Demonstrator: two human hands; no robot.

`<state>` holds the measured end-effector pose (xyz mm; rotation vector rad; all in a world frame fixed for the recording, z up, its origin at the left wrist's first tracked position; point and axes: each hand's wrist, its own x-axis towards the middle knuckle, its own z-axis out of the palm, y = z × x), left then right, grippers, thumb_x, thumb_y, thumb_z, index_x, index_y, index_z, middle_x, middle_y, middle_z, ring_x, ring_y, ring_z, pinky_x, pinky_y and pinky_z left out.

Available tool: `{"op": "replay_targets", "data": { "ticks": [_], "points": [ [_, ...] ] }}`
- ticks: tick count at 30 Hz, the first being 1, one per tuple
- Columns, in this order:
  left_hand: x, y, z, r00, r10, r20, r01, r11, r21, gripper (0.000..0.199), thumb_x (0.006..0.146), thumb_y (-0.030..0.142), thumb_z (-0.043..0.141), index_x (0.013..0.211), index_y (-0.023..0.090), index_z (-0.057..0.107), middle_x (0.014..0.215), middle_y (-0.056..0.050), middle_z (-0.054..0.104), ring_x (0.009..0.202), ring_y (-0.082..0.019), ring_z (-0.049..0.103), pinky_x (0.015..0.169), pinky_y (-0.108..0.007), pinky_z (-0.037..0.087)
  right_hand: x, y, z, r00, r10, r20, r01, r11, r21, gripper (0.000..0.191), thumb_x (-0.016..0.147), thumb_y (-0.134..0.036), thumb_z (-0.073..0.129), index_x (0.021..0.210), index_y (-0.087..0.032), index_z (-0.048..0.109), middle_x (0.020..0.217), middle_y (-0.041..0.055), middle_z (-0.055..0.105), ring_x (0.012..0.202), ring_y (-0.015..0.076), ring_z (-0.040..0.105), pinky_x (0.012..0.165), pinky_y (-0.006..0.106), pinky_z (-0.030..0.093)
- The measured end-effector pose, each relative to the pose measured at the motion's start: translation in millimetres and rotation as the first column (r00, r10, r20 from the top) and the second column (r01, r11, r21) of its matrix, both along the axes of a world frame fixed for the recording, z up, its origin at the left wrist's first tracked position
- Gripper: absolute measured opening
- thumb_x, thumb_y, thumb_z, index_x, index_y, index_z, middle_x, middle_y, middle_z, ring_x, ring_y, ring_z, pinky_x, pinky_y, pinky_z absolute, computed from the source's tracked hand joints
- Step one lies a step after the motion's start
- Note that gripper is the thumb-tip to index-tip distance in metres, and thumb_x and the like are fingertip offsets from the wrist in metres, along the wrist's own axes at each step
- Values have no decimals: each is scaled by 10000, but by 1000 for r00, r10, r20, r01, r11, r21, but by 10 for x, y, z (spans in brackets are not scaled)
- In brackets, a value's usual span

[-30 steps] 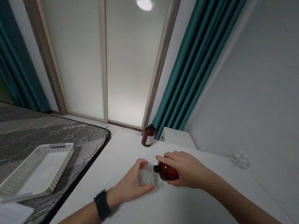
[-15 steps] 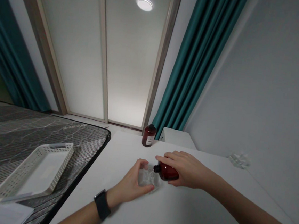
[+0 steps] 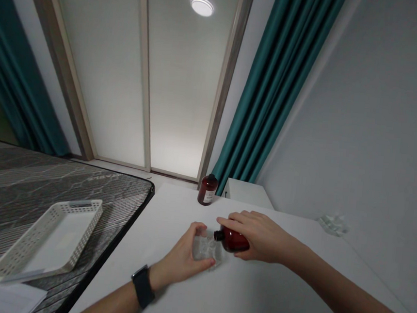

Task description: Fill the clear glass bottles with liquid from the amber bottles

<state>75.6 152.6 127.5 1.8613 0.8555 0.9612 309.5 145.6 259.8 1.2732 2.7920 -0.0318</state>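
Note:
My right hand (image 3: 256, 234) is wrapped round a dark red-brown bottle (image 3: 235, 240), which lies tipped on its side in the air. The bottle's black neck points left, over a clear, see-through container (image 3: 208, 248) on the white table (image 3: 175, 207). Thumb and fingers of my left hand (image 3: 187, 252) curve round that container and hold it from the left. Whether liquid is running from the neck cannot be made out. A second red-brown bottle (image 3: 207, 190) with a white label and black top stands upright at the table's far edge.
On the grey striped surface (image 3: 118, 187) at the left lies a white perforated basket (image 3: 87, 231), with white papers (image 3: 6, 297) near it. Behind the table is a white cabinet (image 3: 249, 191). A clear crumpled item (image 3: 334, 225) is at the right, by the wall.

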Motion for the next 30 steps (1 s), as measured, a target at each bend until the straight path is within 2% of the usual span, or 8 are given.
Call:
{"op": "replay_targets", "data": {
  "ticks": [30],
  "points": [
    [0,-2,22,1000,-6,15,6,1000,-19,632,726,210,775,1241,215,409,1233,-110,535,1197,-312,523,1071,-528,403,-10,0,25,1000,6,3,-6,1000,-2,741,789,-344,729,1466,-323,428,1265,91,656,1062,311,630,860,408,449]
  ]
}}
